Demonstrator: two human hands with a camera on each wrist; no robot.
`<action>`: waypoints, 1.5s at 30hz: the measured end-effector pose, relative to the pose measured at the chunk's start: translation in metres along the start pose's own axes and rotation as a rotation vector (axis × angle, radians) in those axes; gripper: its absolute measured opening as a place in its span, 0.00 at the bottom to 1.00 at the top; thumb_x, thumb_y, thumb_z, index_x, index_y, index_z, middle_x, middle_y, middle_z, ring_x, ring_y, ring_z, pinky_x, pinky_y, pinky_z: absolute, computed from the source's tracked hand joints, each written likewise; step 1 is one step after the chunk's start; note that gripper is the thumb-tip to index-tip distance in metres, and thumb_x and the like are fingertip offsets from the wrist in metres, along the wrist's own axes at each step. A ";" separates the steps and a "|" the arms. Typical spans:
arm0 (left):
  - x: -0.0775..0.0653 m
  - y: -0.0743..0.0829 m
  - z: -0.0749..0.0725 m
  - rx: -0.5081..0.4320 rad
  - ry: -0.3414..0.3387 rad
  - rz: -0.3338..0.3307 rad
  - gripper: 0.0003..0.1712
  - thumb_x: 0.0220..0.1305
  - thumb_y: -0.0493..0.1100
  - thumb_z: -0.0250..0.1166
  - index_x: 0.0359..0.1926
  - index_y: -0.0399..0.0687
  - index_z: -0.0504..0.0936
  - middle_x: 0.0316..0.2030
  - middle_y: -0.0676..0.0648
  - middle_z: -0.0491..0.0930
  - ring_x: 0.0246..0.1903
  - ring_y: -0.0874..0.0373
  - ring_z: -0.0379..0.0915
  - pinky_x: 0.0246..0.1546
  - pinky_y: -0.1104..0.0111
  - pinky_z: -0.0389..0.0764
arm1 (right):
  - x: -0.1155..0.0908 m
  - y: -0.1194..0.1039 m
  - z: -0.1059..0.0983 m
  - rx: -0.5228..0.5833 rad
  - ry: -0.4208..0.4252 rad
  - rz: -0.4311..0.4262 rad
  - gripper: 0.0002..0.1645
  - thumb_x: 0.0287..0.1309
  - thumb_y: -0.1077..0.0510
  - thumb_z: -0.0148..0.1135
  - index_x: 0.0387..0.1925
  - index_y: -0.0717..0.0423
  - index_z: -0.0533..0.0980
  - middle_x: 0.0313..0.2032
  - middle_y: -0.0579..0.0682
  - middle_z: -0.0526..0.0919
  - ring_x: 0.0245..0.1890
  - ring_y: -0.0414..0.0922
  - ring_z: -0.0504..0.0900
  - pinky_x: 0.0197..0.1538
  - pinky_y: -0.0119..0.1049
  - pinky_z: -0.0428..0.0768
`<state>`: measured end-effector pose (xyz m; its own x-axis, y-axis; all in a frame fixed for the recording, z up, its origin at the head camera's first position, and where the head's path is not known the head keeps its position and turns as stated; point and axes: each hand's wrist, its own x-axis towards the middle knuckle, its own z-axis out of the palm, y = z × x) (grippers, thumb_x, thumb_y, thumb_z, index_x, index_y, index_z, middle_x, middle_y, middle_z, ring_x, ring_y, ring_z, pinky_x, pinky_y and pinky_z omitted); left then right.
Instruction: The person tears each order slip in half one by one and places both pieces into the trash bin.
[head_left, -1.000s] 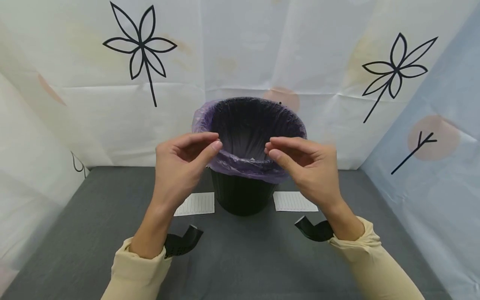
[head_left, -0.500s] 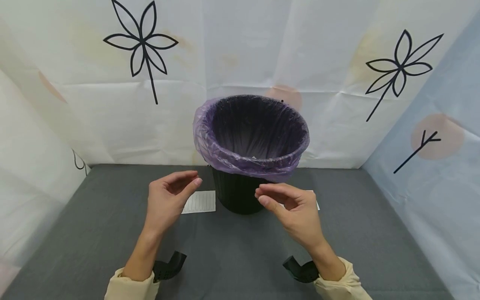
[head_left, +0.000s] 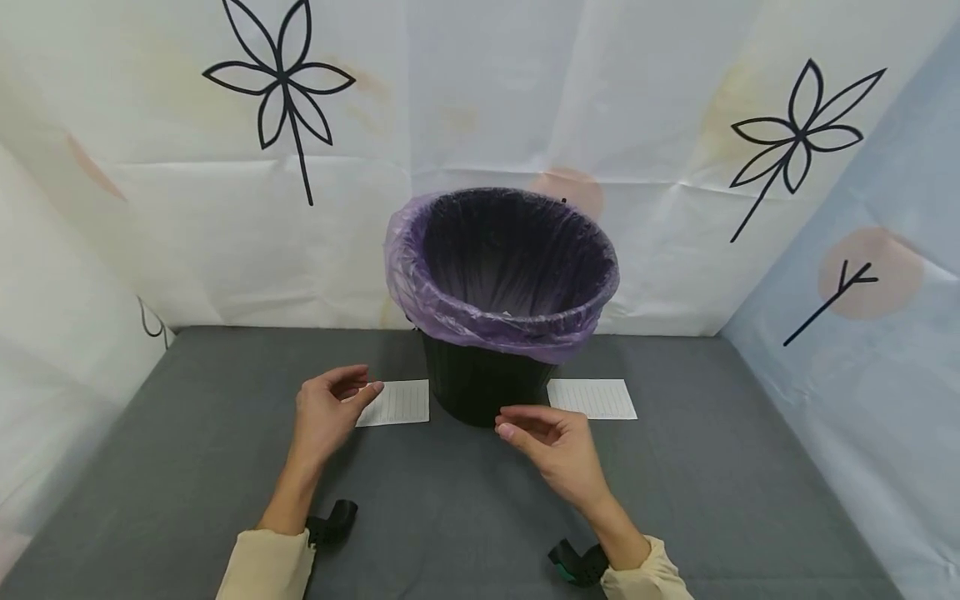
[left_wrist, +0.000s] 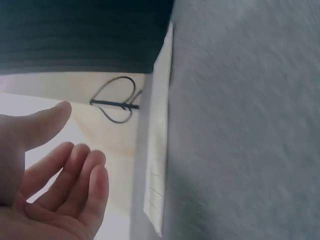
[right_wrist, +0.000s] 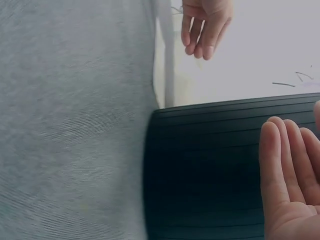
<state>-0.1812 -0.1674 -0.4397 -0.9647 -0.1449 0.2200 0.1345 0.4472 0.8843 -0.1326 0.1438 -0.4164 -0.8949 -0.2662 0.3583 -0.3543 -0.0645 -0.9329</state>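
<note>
A dark ribbed trash bin [head_left: 480, 379] stands upright at the back of the table, lined with a purple plastic bag [head_left: 495, 329] folded over its rim. My left hand [head_left: 330, 412] hovers to the bin's left, near a white lined paper [head_left: 401, 402], with its fingers loosely bent and holding nothing. In front of the bin, a little right of its middle, my right hand [head_left: 551, 446] is raised with relaxed fingers and nothing in them. The left wrist view shows the left fingers [left_wrist: 82, 182] apart from the thumb; the right fingers [right_wrist: 287, 160] also hold nothing.
A second white lined paper [head_left: 592, 398] lies right of the bin's base. The table has a grey cloth [head_left: 450, 517]. White fabric [head_left: 645, 167] with leaf drawings rises behind, and a dark cord loop [head_left: 153, 323] hangs at the left. Each wrist wears a black mount [head_left: 333, 523].
Both hands have come down and back from beside the bin's rim toward the table. The right hand has also shifted left. The bin and its bag stay in place.
</note>
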 end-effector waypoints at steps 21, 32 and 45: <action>0.009 -0.020 -0.003 0.311 -0.076 -0.076 0.39 0.54 0.35 0.76 0.63 0.18 0.70 0.59 0.21 0.72 0.60 0.28 0.68 0.62 0.41 0.68 | -0.002 0.012 0.009 -0.086 -0.058 0.181 0.17 0.60 0.68 0.70 0.48 0.76 0.81 0.43 0.66 0.87 0.41 0.41 0.89 0.44 0.35 0.85; 0.005 -0.015 -0.008 0.279 -0.120 -0.132 0.22 0.53 0.35 0.77 0.48 0.27 0.84 0.40 0.33 0.83 0.41 0.40 0.77 0.41 0.51 0.76 | -0.003 0.010 0.009 -0.091 -0.092 0.198 0.16 0.61 0.66 0.70 0.47 0.76 0.81 0.43 0.67 0.87 0.40 0.41 0.88 0.44 0.34 0.85; -0.001 -0.005 -0.015 0.004 -0.551 -0.194 0.12 0.57 0.30 0.73 0.42 0.32 0.86 0.36 0.43 0.84 0.33 0.52 0.78 0.34 0.62 0.79 | -0.005 0.015 0.010 -0.100 -0.088 0.196 0.17 0.61 0.67 0.70 0.47 0.78 0.80 0.42 0.66 0.87 0.39 0.42 0.88 0.43 0.33 0.85</action>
<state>-0.1773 -0.1825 -0.4388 -0.9472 0.2555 -0.1938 -0.0565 0.4618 0.8852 -0.1307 0.1342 -0.4322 -0.9237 -0.3473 0.1618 -0.2048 0.0907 -0.9746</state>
